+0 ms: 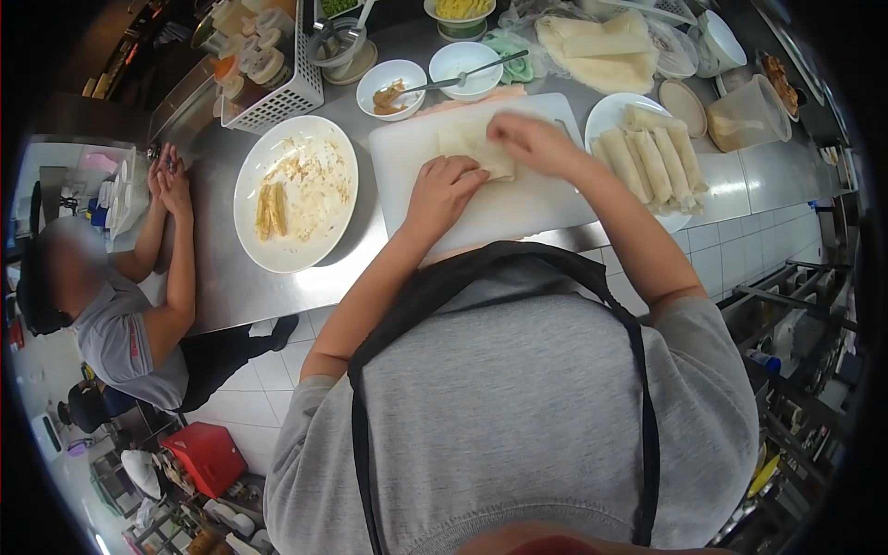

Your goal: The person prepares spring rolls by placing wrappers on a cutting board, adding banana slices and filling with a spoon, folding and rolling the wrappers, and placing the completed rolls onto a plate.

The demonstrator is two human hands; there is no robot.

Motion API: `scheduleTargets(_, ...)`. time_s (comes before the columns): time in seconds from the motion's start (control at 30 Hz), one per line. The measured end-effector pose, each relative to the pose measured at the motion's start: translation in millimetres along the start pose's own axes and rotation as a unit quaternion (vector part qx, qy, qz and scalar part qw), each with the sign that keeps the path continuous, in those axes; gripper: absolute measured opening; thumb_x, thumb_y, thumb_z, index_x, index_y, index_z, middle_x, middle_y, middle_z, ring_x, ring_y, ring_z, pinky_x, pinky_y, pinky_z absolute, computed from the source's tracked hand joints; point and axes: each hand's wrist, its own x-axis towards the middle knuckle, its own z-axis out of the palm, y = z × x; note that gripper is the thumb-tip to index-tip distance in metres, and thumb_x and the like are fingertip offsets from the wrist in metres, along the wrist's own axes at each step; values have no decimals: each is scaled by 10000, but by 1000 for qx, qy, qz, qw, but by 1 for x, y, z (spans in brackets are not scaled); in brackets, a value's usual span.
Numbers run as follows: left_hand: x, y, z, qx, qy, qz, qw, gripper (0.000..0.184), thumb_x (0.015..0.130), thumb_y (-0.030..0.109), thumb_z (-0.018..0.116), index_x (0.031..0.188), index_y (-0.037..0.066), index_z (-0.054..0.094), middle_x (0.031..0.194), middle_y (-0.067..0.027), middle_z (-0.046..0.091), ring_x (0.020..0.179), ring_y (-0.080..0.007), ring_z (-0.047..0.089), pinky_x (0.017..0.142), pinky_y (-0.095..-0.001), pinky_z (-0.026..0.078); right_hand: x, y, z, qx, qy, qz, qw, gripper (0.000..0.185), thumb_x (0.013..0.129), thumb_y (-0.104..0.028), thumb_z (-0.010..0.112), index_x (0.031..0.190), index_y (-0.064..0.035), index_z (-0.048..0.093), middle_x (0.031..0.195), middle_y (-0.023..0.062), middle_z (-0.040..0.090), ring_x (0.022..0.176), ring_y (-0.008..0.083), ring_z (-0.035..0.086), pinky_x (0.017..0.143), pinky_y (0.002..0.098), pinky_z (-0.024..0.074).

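Note:
A pale, thin spring roll wrapper (469, 139) lies partly folded on the white cutting board (518, 205) in front of me. My left hand (446, 191) is closed on its near left edge, fingers curled over a fold. Whatever filling lies under that fold is hidden. At the wrapper's right side is my right hand (532, 144), slightly blurred, its fingers curled together; what they hold, if anything, I cannot make out. Several finished rolls (652, 159) are stacked on a white plate (599, 113) to the right.
A large white plate (319, 245) at left holds yellow banana-like pieces (271, 211). Behind the board are a bowl of brown paste (393, 76), a white bowl with a spoon (462, 65) and stacked wrappers (597, 46). A co-worker (139, 305) leans at the left counter edge.

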Motion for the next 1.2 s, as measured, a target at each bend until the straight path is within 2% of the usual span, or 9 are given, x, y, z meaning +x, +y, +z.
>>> scheduleTargets(0.1, -2, -3, 4, 7, 8, 2, 1000, 208, 786, 125, 677, 990, 137, 641, 1015, -18, 598, 943, -233, 580, 829, -376, 443, 43, 6, -21, -278, 176, -32, 944, 211, 795, -73, 607, 990, -154, 594, 948, 8, 624, 955, 237, 556, 825, 407, 392)
scheduleTargets(0.17, -3, -2, 4, 7, 9, 3, 1000, 206, 786, 123, 677, 988, 135, 641, 1015, -18, 598, 948, -232, 580, 835, -376, 443, 71, 23, -32, -358, 119, -2, 926, 202, 801, -56, 576, 949, -178, 638, 920, 2, 647, 1032, 167, 541, 846, 402, 360)
scheduleTargets(0.27, -1, 0, 2, 4, 9, -2, 1000, 203, 787, 116, 674, 986, 131, 638, 1013, -19, 598, 956, -229, 579, 844, -378, 442, 99, 27, -45, -420, -52, 60, 904, 221, 811, -70, 572, 977, -188, 656, 970, -8, 645, 1006, 184, 560, 852, 399, 367)
scheduleTargets(0.37, -1, 2, 1, 4, 27, 3, 1000, 179, 783, 119, 642, 960, 134, 622, 999, -10, 592, 927, -226, 572, 836, -381, 443, 111, 27, -48, -481, -112, 31, 869, 214, 826, -84, 558, 994, -165, 663, 1046, 12, 636, 998, 201, 576, 875, 398, 376)
scheduleTargets(0.5, -1, 0, 1, -1, 22, 1, 1000, 178, 785, 112, 631, 962, 134, 631, 1019, -20, 595, 947, -235, 572, 844, -380, 445, 109, 45, -47, -497, -15, -20, 867, 178, 835, -87, 545, 945, -131, 678, 1061, 40, 628, 995, 215, 598, 876, 404, 400)
scheduleTargets(0.6, -2, -1, 3, -16, 23, 3, 1000, 181, 785, 108, 627, 964, 131, 635, 1033, -26, 598, 958, -244, 569, 846, -383, 450, 102, 33, -48, -498, -14, 44, 866, 175, 836, -90, 546, 945, -118, 680, 1077, 69, 610, 1007, 225, 606, 849, 440, 438)
scheduleTargets(0.8, -1, -3, 4, -40, 18, 12, 999, 195, 780, 83, 625, 972, 120, 620, 1030, -54, 578, 966, -268, 551, 846, -379, 461, 98, 45, -38, -308, -82, 137, 938, 131, 821, -132, 619, 927, -142, 695, 986, 105, 560, 963, 253, 589, 782, 363, 460)
scheduleTargets(0.97, 0, -2, 2, -48, 2, 11, 999, 210, 776, 61, 625, 978, 110, 595, 1030, -73, 548, 963, -279, 538, 842, -375, 468, 85, 69, -48, -144, 55, 138, 978, 113, 805, -175, 670, 897, -130, 718, 915, 103, 528, 849, 244, 572, 753, 344, 471)
scheduleTargets(1.2, -1, -5, 3, -67, -14, -5, 998, 218, 801, 51, 652, 1010, 99, 610, 1051, -90, 553, 992, -295, 549, 845, -386, 468, 60, 42, -69, -203, 106, 145, 963, 140, 819, -235, 645, 915, -159, 712, 956, 82, 559, 874, 249, 597, 764, 374, 490)
